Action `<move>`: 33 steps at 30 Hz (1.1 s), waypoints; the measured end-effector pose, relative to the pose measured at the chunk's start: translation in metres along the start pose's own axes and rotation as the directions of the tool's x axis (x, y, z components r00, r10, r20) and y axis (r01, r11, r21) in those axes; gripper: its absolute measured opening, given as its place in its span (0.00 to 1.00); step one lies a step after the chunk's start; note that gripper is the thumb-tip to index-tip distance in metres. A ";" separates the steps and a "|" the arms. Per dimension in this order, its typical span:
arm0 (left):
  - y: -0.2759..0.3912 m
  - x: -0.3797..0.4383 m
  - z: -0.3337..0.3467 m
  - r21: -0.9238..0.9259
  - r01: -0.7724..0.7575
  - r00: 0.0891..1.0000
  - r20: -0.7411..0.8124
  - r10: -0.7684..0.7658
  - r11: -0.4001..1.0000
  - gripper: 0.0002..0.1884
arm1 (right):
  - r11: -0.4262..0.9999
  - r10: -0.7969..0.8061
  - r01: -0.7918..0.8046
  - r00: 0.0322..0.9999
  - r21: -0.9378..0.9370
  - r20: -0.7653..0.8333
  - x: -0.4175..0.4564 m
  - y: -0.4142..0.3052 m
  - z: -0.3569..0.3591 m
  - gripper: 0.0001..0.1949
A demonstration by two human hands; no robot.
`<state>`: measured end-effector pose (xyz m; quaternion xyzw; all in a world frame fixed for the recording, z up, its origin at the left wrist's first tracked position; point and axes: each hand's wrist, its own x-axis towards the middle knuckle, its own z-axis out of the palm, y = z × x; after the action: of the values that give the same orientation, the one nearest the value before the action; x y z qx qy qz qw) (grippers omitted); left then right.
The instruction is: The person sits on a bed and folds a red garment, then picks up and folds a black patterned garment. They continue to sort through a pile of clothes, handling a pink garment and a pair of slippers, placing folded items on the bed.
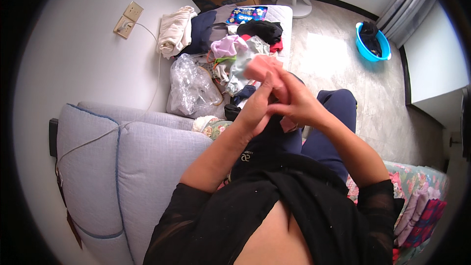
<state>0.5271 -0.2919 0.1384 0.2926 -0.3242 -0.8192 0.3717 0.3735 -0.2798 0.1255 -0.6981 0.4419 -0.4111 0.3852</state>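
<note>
Above my knees, both hands grip a salmon-pink piece of cloth (262, 67), partly blurred; I cannot tell which garment it is. My left hand (256, 107) pinches it from the near left side. Around its lower right part curl the fingers of my right hand (300, 97). A smaller pink bit of fabric (289, 124) shows below my right palm, and whether it joins the held cloth is hidden. Just beyond my hands lies a heap of clothing, with a lilac cloth (228, 46), a pale mint garment (239, 75) and a navy cloth (244, 94).
A clear plastic bag (191, 86) and folded cream cloth (177, 29) lie left of the heap. A cable (159, 70) runs from the wall socket (124, 26) over the grey sofa (162, 154). A blue basin (371, 54) with dark cloth stands on the floor. Folded clothes (423, 224) lie at right.
</note>
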 end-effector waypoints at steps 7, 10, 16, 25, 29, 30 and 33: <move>0.012 -0.010 0.030 0.363 -0.171 0.984 0.114 0.138 0.916 0.28 | 0.756 0.424 -0.345 0.906 0.556 -0.013 0.000 0.020 -0.051 0.19; 0.006 -0.005 0.009 0.402 -0.196 0.979 0.027 0.202 0.895 0.27 | 0.623 0.517 -0.364 0.856 0.692 -0.015 -0.004 0.014 -0.076 0.18; -0.009 -0.003 -0.029 0.569 -0.124 0.959 -0.143 0.246 0.813 0.25 | 0.499 0.565 -0.357 0.825 0.790 0.016 -0.007 0.011 -0.093 0.21; 0.002 0.007 -0.029 0.619 -0.379 0.859 -0.041 0.510 0.688 0.21 | 0.481 0.544 -0.365 0.837 0.797 0.055 -0.007 0.008 -0.090 0.24; 0.007 0.009 -0.013 0.189 -0.177 0.984 0.017 0.177 0.966 0.24 | 0.479 0.532 -0.348 0.845 0.806 0.048 -0.009 -0.001 -0.080 0.22; 0.008 0.010 -0.013 0.159 -0.135 0.989 0.081 0.124 0.978 0.26 | 0.476 0.540 -0.376 0.838 0.795 0.073 -0.010 0.000 -0.080 0.23; 0.012 0.010 -0.013 -0.002 -0.021 0.991 0.129 0.021 1.000 0.26 | 0.466 0.515 -0.380 0.851 0.799 0.104 -0.013 0.001 -0.080 0.23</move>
<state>0.5358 -0.3106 0.1372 0.2353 -0.3504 -0.8326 0.3587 0.2965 -0.2822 0.1507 -0.2766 0.4064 -0.4992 0.7135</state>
